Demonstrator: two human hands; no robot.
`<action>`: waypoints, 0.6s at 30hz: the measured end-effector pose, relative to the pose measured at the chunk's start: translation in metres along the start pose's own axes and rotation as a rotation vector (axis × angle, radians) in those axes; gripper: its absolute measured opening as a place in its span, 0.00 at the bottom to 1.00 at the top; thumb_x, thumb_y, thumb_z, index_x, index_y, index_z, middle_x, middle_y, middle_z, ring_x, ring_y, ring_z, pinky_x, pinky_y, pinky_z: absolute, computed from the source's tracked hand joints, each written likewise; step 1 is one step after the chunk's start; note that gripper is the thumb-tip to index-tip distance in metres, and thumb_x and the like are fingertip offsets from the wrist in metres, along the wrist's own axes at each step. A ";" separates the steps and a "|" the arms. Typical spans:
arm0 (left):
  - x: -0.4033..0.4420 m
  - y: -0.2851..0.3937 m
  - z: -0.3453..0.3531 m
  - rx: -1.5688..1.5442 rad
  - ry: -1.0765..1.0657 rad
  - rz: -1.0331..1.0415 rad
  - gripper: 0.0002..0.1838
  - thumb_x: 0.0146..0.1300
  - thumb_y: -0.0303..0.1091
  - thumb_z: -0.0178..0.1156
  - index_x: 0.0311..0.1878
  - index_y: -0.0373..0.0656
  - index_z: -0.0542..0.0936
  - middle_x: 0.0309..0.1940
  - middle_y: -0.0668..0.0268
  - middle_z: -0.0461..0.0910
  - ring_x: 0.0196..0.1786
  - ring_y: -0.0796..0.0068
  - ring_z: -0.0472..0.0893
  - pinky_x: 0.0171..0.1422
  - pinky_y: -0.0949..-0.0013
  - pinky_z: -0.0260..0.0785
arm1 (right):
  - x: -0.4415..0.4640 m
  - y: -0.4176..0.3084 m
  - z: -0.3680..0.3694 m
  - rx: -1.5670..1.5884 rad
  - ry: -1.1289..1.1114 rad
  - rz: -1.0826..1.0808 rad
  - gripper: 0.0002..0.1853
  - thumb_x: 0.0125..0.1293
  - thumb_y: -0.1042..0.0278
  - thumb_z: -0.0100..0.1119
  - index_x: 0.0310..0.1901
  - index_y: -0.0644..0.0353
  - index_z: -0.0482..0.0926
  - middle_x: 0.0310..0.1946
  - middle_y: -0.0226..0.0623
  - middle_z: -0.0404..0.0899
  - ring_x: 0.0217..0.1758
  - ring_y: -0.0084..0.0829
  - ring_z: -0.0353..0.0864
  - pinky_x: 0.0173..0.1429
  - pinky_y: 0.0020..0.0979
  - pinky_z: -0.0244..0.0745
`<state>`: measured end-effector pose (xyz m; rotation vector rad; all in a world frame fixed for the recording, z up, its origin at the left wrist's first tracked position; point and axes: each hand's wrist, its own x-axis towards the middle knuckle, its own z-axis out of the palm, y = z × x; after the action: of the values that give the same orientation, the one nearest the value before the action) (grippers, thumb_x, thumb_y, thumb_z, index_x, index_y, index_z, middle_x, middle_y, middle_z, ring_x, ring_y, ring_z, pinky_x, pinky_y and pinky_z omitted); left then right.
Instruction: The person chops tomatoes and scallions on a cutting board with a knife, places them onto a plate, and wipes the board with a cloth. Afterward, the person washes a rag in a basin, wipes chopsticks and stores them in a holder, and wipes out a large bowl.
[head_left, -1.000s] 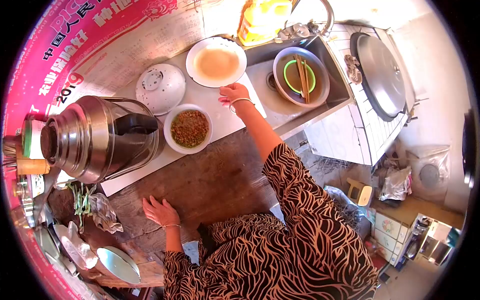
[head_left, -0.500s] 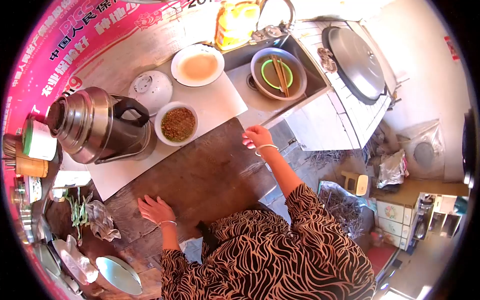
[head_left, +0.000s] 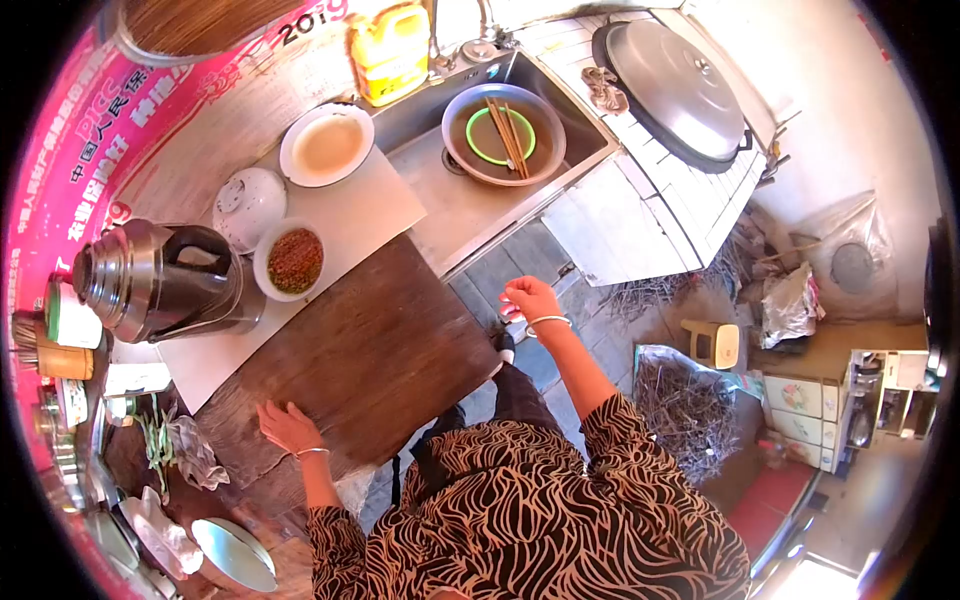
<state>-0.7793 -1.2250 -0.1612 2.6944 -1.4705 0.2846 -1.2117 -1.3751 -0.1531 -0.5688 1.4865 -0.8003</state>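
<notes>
My left hand lies with its fingers spread on the brown wooden tabletop. My right hand is raised over the floor past the table's right edge. Its fingers are curled together; whether anything small is between them is hidden. A white bowl of reddish-brown food stands on the white board beyond the table. Behind it are an upturned white bowl and a plate with a pale brown liquid. A large metal thermos stands at the left.
A metal sink holds a basin with a green-rimmed bowl and chopsticks. Beside it, a lidded wok sits on the tiled stove. A yellow stool and a pile of twigs are on the right. Green beans lie at left.
The view has shifted, with the sink and table now further left. My right hand has moved away from the table's edge to over the floor. My left hand stays on the tabletop.
</notes>
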 end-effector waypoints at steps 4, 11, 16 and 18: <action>-0.030 0.068 -0.014 -0.209 0.010 0.115 0.19 0.60 0.30 0.51 0.54 0.34 0.67 0.56 0.48 0.65 0.59 0.49 0.63 0.63 0.52 0.55 | 0.020 -0.011 -0.049 -0.037 -0.031 -0.018 0.09 0.57 0.69 0.56 0.37 0.63 0.74 0.27 0.35 0.78 0.24 0.25 0.78 0.24 0.24 0.70; -0.058 0.227 -0.032 -0.492 -0.044 0.231 0.17 0.57 0.26 0.53 0.49 0.32 0.69 0.49 0.48 0.70 0.53 0.49 0.67 0.59 0.56 0.59 | 0.069 -0.047 -0.130 -0.119 -0.050 -0.061 0.08 0.58 0.68 0.55 0.37 0.62 0.75 0.27 0.35 0.78 0.25 0.25 0.78 0.25 0.24 0.71; -0.051 0.292 -0.038 -0.542 -0.054 0.314 0.16 0.55 0.24 0.54 0.47 0.32 0.70 0.47 0.48 0.71 0.50 0.49 0.69 0.57 0.56 0.60 | 0.124 -0.073 -0.143 -0.067 -0.097 -0.096 0.07 0.57 0.70 0.55 0.36 0.63 0.74 0.26 0.33 0.77 0.25 0.23 0.77 0.26 0.23 0.71; -0.038 0.311 -0.039 -0.560 -0.036 0.366 0.15 0.54 0.23 0.54 0.46 0.31 0.71 0.46 0.48 0.71 0.49 0.48 0.69 0.56 0.55 0.61 | 0.143 -0.092 -0.133 -0.075 -0.062 -0.122 0.08 0.56 0.69 0.56 0.36 0.64 0.74 0.26 0.33 0.77 0.25 0.22 0.77 0.26 0.23 0.70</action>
<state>-1.0652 -1.3573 -0.1419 2.0030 -1.7300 -0.1471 -1.3660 -1.5236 -0.1797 -0.7403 1.4396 -0.8166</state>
